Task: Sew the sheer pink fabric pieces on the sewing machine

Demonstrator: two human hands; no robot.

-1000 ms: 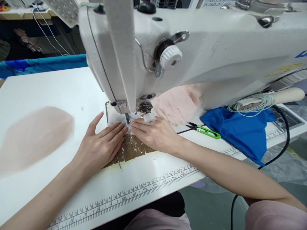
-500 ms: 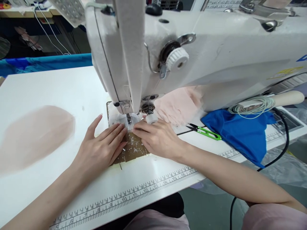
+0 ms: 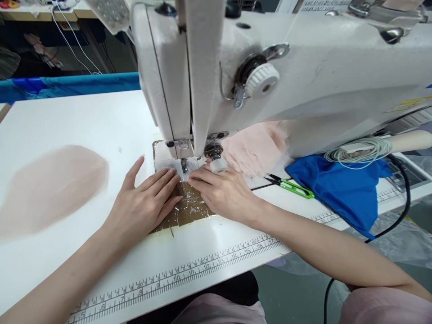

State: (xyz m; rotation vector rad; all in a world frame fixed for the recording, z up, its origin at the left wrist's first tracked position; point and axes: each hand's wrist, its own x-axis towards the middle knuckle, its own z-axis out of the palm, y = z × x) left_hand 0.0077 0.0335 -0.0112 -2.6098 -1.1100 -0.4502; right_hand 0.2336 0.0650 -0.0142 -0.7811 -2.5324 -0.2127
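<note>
My left hand (image 3: 143, 204) lies flat with its fingers stretched out, pressing a small pale piece of fabric (image 3: 167, 167) under the presser foot (image 3: 184, 165) of a white sewing machine (image 3: 303, 76). My right hand (image 3: 222, 193) rests flat on the right of the needle, fingertips on the same fabric. Both hands sit over a brown taped patch (image 3: 189, 211) on the white table (image 3: 101, 126).
A pile of pale pink fabric (image 3: 50, 186) lies at the left. More pink fabric (image 3: 256, 146) sits behind the needle. Green thread snips (image 3: 292, 185), a blue cloth (image 3: 340, 186) and a coiled cord (image 3: 361, 150) lie at the right. A printed ruler (image 3: 175, 274) runs along the table's front edge.
Both hands stay flat at the presser foot, barely moved. The view has shifted a little to the left, so the machine appears further right.
</note>
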